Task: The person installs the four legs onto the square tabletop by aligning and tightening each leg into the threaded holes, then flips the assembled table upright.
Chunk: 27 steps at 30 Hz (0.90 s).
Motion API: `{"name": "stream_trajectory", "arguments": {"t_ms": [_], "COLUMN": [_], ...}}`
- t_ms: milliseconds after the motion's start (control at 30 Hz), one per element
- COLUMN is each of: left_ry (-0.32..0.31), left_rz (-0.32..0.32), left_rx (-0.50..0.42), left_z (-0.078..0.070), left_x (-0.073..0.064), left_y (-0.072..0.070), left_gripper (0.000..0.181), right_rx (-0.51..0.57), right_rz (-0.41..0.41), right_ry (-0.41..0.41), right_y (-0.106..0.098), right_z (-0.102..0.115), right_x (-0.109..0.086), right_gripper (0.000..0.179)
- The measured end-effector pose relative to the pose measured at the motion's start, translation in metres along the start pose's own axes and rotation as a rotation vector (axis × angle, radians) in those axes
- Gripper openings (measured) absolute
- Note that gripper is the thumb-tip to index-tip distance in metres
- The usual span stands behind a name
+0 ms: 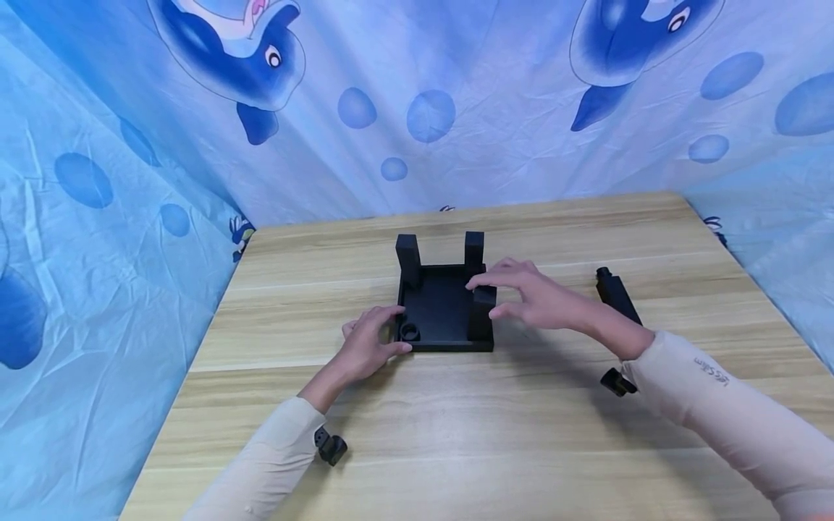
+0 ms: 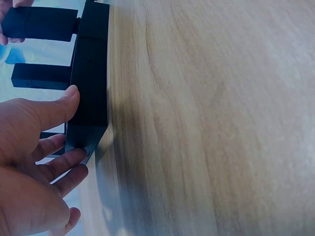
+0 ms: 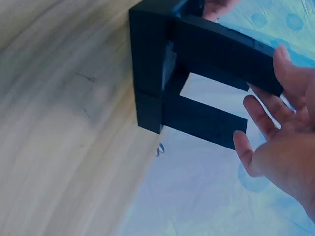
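A black, square toy-like table top (image 1: 439, 300) with a raised rim lies upside down on the wooden table. Three blocky legs stand up from its corners: a far left leg (image 1: 408, 259), a far right leg (image 1: 474, 248) and a near right leg (image 1: 482, 318). At the near left corner is a bare round socket (image 1: 410, 332). My left hand (image 1: 368, 346) holds that corner, its thumb on the front wall and fingers along the left side. The right hand (image 1: 544, 295) grips the near right leg around its upper end, thumb against it in the right wrist view.
A loose black leg (image 1: 617, 295) with a round threaded end lies on the wooden table (image 1: 456, 434), right of the table top and partly behind my right forearm. Black wrist cameras hang below both sleeves. A blue dolphin-print curtain (image 1: 404, 94) encloses the table.
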<state>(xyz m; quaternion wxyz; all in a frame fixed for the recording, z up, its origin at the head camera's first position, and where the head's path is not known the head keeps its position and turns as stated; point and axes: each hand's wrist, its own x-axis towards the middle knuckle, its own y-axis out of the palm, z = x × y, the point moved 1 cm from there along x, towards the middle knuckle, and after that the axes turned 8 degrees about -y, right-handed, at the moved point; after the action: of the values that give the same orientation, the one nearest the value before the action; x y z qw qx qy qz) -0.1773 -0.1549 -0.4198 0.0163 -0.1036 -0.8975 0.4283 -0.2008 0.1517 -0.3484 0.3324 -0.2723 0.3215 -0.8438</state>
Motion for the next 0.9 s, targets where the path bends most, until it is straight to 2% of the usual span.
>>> {"name": "stream_trajectory", "arguments": {"t_ms": [133, 233, 333, 433, 533, 667, 800, 900], "left_ry": [-0.016, -0.025, -0.032, -0.035, -0.036, -0.037, -0.035, -0.033], "left_rz": [0.006, 0.010, 0.014, 0.016, 0.016, 0.015, 0.014, 0.013], "left_rx": [0.003, 0.012, 0.015, 0.012, 0.006, 0.004, 0.005, 0.005], "left_z": [0.000, 0.001, 0.001, 0.001, 0.000, 0.001, 0.002, 0.002], "left_x": [0.000, 0.001, 0.001, 0.001, 0.000, 0.000, 0.000, 0.000], "left_y": [0.000, 0.001, 0.000, 0.000, 0.000, 0.000, 0.001, 0.001], "left_gripper": [0.065, 0.066, 0.066, 0.065, 0.064, 0.064, 0.064, 0.065], "right_rx": [-0.008, -0.007, 0.003, 0.005, -0.007, -0.012, 0.002, 0.004], "right_rz": [-0.069, -0.103, -0.105, -0.069, -0.011, 0.054, 0.083, 0.069], "right_ry": [0.068, 0.120, 0.161, 0.177, 0.140, 0.048, -0.014, -0.033], "right_y": [0.006, 0.011, 0.014, 0.013, 0.008, -0.002, -0.008, -0.009], "right_z": [-0.003, -0.004, -0.005, -0.005, -0.004, -0.001, 0.004, 0.006], "right_x": [0.000, 0.002, 0.002, 0.001, 0.000, -0.001, -0.001, 0.000], "right_gripper": [0.038, 0.038, 0.042, 0.045, 0.052, 0.063, 0.059, 0.051]}}
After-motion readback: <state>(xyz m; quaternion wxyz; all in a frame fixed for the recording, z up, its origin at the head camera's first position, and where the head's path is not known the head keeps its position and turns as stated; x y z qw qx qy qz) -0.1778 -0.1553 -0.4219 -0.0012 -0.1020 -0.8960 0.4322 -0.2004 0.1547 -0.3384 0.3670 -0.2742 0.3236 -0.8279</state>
